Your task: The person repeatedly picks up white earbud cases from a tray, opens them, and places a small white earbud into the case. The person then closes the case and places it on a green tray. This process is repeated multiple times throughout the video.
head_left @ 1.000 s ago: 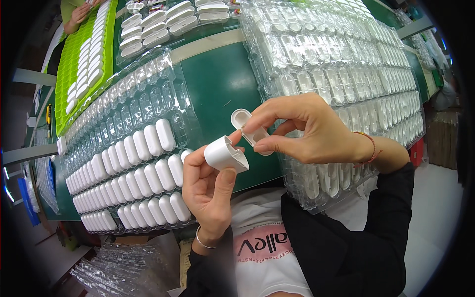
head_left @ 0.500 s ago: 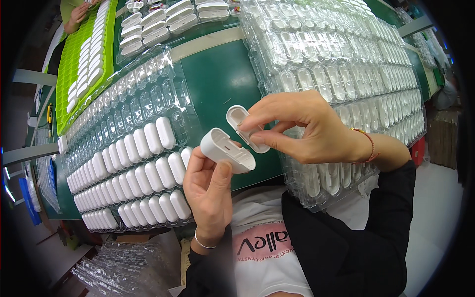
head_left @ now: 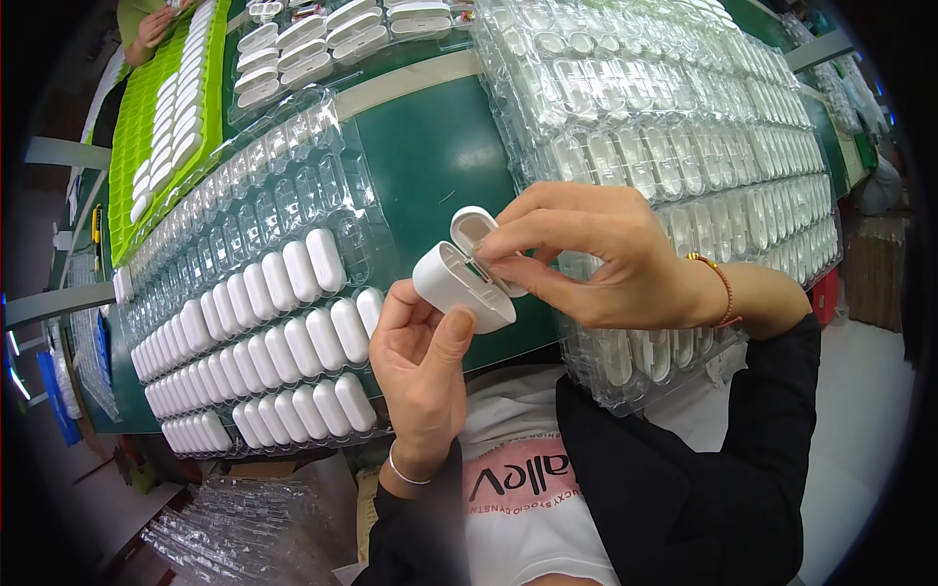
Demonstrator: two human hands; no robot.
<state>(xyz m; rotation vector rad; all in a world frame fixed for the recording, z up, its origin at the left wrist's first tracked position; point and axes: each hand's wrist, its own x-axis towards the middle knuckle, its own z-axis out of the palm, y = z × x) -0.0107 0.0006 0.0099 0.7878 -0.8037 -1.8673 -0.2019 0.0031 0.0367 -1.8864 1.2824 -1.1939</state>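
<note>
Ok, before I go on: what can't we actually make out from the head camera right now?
- Inside of the white case: its opening is covered by the right hand.
- Lid hinge: hidden behind the right fingertips.
- Underside of the case: covered by the left hand.
- Stacked clear trays: contents too small and glary to tell.
- Person at the green tray: cut off by the top edge, only a hand shows.

We see a green table (head_left: 430, 156) carrying clear blister trays (head_left: 264, 293) of white capsule parts. At its far-left end lies a bright green tray (head_left: 147, 146); empty clear trays (head_left: 684, 127) cover its right side.
</note>
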